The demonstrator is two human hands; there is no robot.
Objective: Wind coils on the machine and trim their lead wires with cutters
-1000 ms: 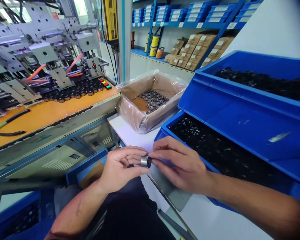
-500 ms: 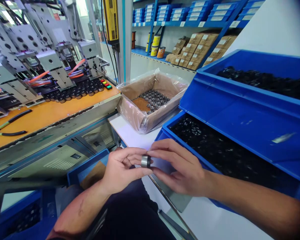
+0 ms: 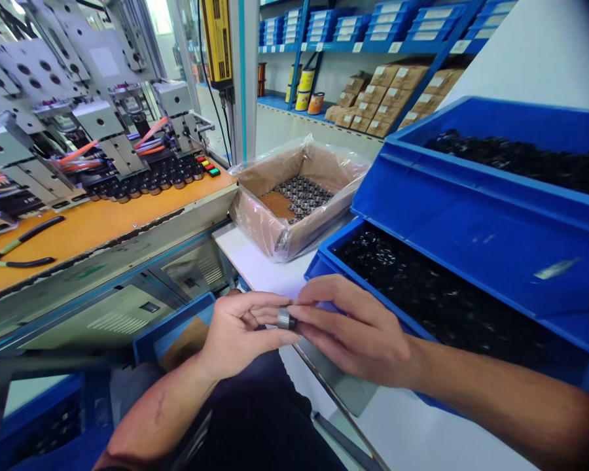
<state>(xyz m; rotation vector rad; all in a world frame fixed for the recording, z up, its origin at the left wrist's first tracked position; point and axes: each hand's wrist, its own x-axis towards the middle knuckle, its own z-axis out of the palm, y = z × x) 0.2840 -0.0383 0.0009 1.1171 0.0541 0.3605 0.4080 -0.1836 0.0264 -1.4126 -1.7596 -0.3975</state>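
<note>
A small grey ribbed ring with a black end [image 3: 285, 318] is between my two hands, low in the middle of the view. My left hand [image 3: 243, 333] grips it between thumb and fingers from the left. The fingertips of my right hand [image 3: 356, 330] close on its black end from the right and hide part of it. Beyond the hands stands a plastic-lined cardboard box [image 3: 275, 239] holding many small metal and black parts.
Two stacked blue bins [image 3: 471, 229] with black parts stand at the right. An orange-topped bench [image 3: 93, 229] at the left bears machinery, black round parts and pliers [image 3: 27, 263]. Below it is a blue bin [image 3: 144, 343]. Blue shelves are at the back.
My right hand's fingers have drawn together and its thumb has moved up around the ring's black end. My left hand stays nearly still.
</note>
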